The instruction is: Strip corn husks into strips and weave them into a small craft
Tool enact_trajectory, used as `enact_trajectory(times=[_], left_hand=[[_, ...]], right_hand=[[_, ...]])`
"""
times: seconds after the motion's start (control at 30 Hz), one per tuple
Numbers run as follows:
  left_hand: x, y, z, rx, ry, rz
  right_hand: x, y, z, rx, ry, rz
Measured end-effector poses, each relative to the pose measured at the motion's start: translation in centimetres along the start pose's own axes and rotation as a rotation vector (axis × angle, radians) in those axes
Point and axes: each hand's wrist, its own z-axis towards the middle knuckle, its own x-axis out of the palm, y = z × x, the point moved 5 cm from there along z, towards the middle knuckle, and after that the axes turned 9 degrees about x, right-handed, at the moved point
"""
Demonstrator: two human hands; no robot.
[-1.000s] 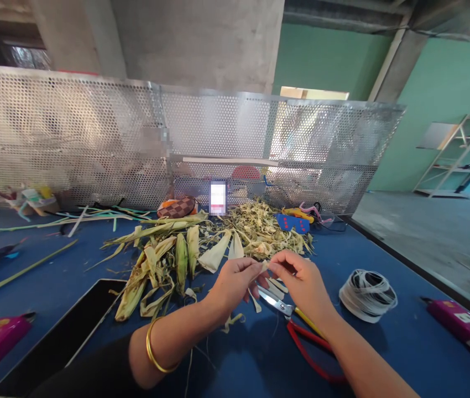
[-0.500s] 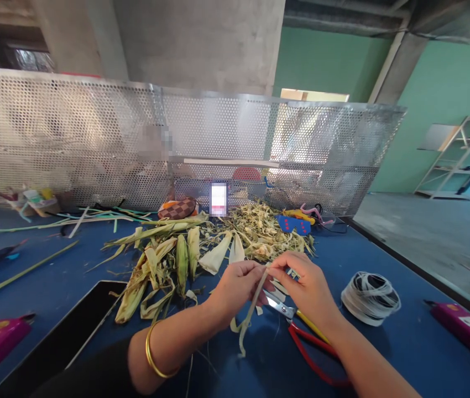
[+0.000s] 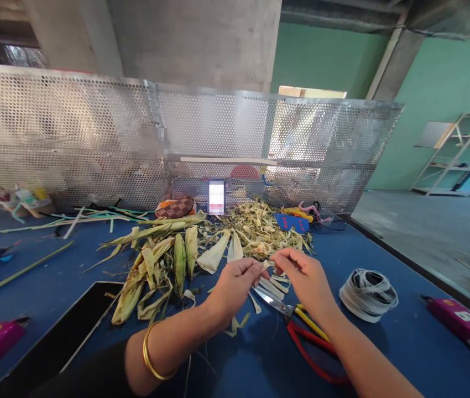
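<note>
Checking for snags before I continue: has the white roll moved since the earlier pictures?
No: the white roll keeps the same place, judged against the purple tool to its right.

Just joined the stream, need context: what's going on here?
The left hand pinches a small pale strip; the right hand is close by, its grip unclear. Scissors lie below them on the blue table. Corn husks lie beyond, and a roll of white cord sits to the right.
</note>
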Motion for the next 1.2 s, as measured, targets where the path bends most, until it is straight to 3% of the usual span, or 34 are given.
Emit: enact_trajectory(times=[0.2, 0.3, 0.4, 0.53, 0.73, 1.0, 1.2], left_hand=[[0.0, -0.4, -0.1, 0.029, -0.003, 0.042], [0.2, -0.4, -0.1, 0.046, 0.023, 0.080], [0.3, -0.1, 0.0, 0.023, 0.073, 0.084], [0.0, 1.0, 0.7, -0.108, 0.223, -0.017], [-2.7, 1.0, 2.0, -0.197, 0.479, -0.087], [-7.1, -0.7, 2.9, -0.159, 0.529, 0.144], [-9.9, -0.9, 3.6, -0.120, 0.518, 0.349]], right_hand=[[1.1, -0.5, 0.0, 0.154, 0.194, 0.251], [1.6, -0.4, -0.3, 0.144, 0.197, 0.281], [1.4, -0.4, -0.3, 0.118, 0.138, 0.263], [0.0, -0.9, 0.1, 0.110, -0.034, 0.189], [-1.7, -1.5, 0.4, 0.069, -0.250, 0.126], [-3.0, -1.6, -0.1, 0.019, -0.439, 0.119], [-2.9, -1.4, -0.2, 0.019, -0.493, 0.112]])
